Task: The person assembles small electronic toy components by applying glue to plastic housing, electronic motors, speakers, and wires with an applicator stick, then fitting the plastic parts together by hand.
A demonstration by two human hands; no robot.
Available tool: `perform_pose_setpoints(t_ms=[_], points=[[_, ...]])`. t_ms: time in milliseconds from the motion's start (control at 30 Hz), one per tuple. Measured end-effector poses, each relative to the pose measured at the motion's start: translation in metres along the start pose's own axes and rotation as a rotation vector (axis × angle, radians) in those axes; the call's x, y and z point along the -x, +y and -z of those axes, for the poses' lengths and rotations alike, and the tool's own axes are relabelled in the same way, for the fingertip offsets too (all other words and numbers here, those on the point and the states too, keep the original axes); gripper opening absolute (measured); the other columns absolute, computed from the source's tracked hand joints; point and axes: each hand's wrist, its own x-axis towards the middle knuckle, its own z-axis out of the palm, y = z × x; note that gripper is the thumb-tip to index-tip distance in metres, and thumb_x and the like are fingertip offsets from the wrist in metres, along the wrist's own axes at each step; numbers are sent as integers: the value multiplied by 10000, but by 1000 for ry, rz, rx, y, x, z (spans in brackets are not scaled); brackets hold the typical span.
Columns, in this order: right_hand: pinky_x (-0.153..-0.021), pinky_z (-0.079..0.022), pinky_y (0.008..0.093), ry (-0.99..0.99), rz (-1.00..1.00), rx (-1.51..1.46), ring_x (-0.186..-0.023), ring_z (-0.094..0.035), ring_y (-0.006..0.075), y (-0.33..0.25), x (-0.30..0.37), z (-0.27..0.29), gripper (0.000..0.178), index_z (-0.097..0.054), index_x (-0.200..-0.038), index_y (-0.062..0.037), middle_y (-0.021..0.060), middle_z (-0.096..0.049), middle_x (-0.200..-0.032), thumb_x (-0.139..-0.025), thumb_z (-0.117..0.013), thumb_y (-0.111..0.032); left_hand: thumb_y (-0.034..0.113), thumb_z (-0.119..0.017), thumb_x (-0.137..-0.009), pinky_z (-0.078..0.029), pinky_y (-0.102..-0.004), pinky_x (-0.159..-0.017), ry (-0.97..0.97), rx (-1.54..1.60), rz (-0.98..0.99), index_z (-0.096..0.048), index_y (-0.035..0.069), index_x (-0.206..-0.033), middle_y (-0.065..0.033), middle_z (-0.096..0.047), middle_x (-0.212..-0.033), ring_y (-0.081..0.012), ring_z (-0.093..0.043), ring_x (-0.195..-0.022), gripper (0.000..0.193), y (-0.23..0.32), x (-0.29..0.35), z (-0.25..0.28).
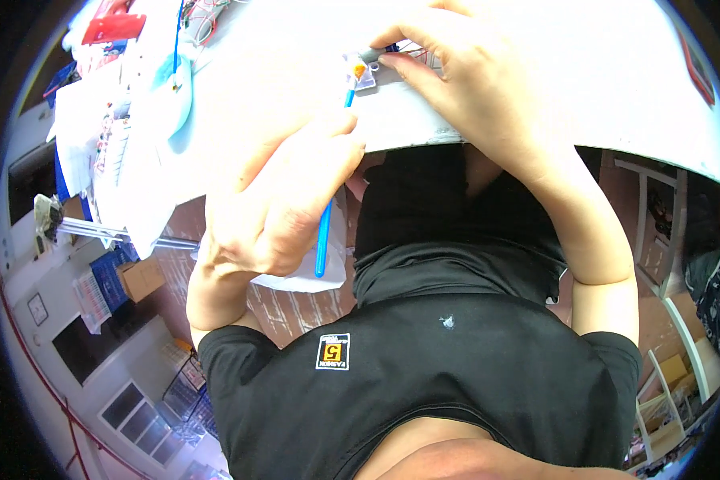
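A slim blue stick, like a brush handle (323,240), passes through the closed fingers of my left hand (288,192). Its upper end reaches a small orange spot (359,72) at a small whitish plastic part (366,82) near the table's front edge. My right hand (488,88) curls over from the right. Its thumb and forefinger are pinched around a small grey piece (374,55) right beside the plastic part. Thin red and white wires (424,56) show between those fingers. Glare and the fingers hide the finer detail of the small parts.
On the white table (616,96), a red object (114,29), tangled wires (204,24) and a light blue piece (180,100) lie at the left. Cardboard (141,278) and blue crates (108,276) stand on the floor to the left. A metal-framed rack (680,344) is at the right.
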Motion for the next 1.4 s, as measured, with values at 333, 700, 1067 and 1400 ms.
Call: perform_pose_setpoints(t_ms=[333,700,1067,1400], points=[[-787,-524,343,-3,14,31,-913,-655,245,-2,0,1,180,-705,-1019,-138,69,-664,-958,-839,-720,-140,113,-547,-1009,-546,-355,-835,-18,-16,9,-570,43,-1088,-170,-739,-988,-288,-699,-946,108,-1,-2,14],[-782,-525,336,15,21,20,-910,-654,239,-1,0,1,171,-702,-1012,-137,61,-666,-945,-843,-721,-152,98,-551,-1001,-544,-382,-857,-44,-17,-58,-579,47,-1110,-180,-734,-1031,-317,-695,-957,124,-3,2,4],[-788,-527,344,-3,0,-71,-904,-654,231,-3,-1,2,152,-695,-993,-117,58,-665,-920,-842,-709,-104,18,-753,-730,-592,-375,-792,25,-58,-196,-638,-14,-1059,-157,-718,-984,-303,-716,-907,349,-10,-11,-4],[-755,-532,333,-6,47,-46,-878,-656,221,-1,-1,2,155,-691,-1005,-102,66,-667,-899,-851,-703,-98,-7,-743,-735,-599,-379,-841,-38,-71,-203,-639,-15,-1010,-145,-714,-991,-279,-718,-934,294,-4,-9,3]])
